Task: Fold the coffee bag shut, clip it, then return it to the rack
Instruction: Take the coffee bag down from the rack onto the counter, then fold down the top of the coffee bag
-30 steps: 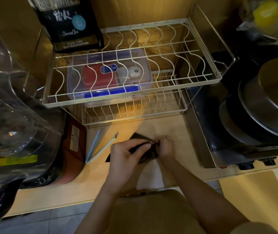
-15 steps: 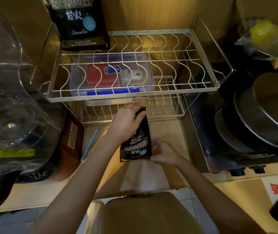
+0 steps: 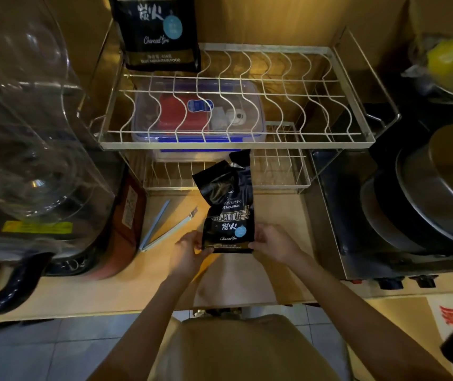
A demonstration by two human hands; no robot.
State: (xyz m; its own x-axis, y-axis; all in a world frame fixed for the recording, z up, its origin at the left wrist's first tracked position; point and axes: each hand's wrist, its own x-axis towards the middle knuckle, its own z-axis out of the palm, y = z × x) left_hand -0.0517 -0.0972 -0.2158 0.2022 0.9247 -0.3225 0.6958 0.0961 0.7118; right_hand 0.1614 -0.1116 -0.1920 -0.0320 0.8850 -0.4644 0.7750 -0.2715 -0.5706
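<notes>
A black coffee bag (image 3: 228,213) stands upright on the wooden counter, its crumpled top unfolded and leaning toward the rack. My left hand (image 3: 189,250) grips its lower left corner and my right hand (image 3: 273,243) grips its lower right corner. A long pale blue clip (image 3: 164,229) lies open on the counter, left of the bag and apart from both hands. Behind the bag stands the white wire rack (image 3: 236,144) with two tiers. A second, larger black coffee bag (image 3: 159,34) stands at the back left of its top tier.
A clear lidded box (image 3: 197,114) with red contents sits under the rack's top tier. A clear glass appliance (image 3: 27,133) fills the left side, a dark red packet (image 3: 129,215) beside it. Stacked metal pans (image 3: 425,199) on a stove crowd the right.
The bag was a folded bundle between both hands low on the counter. My left hand then pulled its top up. Now the bag stands unfolded, both hands at its base.
</notes>
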